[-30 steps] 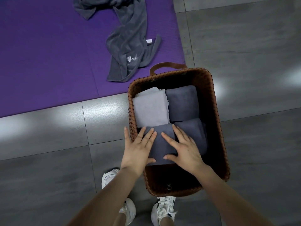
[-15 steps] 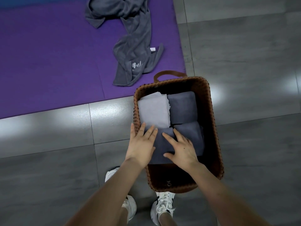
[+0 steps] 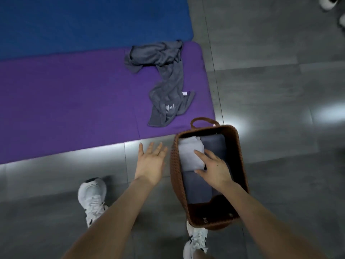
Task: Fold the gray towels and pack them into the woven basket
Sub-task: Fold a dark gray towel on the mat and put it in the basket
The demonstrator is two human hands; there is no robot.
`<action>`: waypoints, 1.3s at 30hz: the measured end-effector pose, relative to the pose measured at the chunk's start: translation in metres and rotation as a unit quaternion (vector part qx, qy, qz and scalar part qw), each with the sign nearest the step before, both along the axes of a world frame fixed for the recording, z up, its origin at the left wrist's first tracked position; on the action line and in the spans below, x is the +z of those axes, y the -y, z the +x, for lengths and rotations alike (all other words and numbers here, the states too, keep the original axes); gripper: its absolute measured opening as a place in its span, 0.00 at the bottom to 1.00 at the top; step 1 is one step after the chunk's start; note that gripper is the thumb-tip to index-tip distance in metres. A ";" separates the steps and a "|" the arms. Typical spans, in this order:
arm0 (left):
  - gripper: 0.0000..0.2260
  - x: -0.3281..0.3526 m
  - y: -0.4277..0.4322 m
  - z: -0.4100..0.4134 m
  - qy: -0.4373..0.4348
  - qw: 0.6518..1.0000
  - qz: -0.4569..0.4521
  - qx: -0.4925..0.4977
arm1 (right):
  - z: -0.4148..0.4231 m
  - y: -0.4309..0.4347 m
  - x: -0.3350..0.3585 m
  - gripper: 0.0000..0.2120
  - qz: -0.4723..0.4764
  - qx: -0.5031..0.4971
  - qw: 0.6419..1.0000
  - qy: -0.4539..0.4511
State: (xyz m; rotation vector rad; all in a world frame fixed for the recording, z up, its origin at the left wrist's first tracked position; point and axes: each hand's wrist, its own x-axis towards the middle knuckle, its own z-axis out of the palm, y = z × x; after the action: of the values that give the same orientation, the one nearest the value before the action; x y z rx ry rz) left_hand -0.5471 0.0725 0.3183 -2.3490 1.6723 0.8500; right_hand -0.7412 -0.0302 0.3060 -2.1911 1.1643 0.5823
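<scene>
Resting right hand (image 3: pixel 216 169) on folded towels inside basket (image 3: pixel 174 171).
Laying right fingers straight and spread, grasping nothing, across light towel (image 3: pixel 188 156) and dark towel (image 3: pixel 214 142) at basket's far end; crossing wrist above second dark towel (image 3: pixel 197 189) at near end. Holding left hand (image 3: pixel 151 161) flat above floor (image 3: pixel 280 90) just left of basket, fingers released and splayed, gripping nothing. Standing basket on floor beside near corner of purple mat (image 3: pixel 74 101), handle overlapping mat edge. Leaving loose towel (image 3: pixel 168 85) crumpled on purple mat, apart from basket, close to blue mat (image 3: pixel 84 21). Planting white shoes (image 3: pixel 92 197) on floor, one partly hidden behind basket's near end.
</scene>
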 end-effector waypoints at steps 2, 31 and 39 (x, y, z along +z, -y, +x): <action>0.23 0.009 -0.004 0.037 -0.006 1.000 -0.005 0.004 | 0.037 0.002 0.013 0.30 0.004 -0.012 1.000 -0.009; 0.14 -0.363 0.070 0.444 -0.016 0.949 -0.307 -0.070 | 0.336 0.103 -0.367 0.31 -0.325 -0.172 0.927 -0.068; 0.16 -0.352 0.104 0.462 -0.003 0.934 -0.340 -0.106 | 0.367 0.119 -0.395 0.15 -0.348 -0.202 0.910 0.101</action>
State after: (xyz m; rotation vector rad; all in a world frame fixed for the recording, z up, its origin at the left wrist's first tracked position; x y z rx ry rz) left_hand -0.0849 -0.0311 -0.0334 -2.4526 2.4718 0.2498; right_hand -0.3741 -0.1488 -0.0893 -2.3607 1.8393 -0.2874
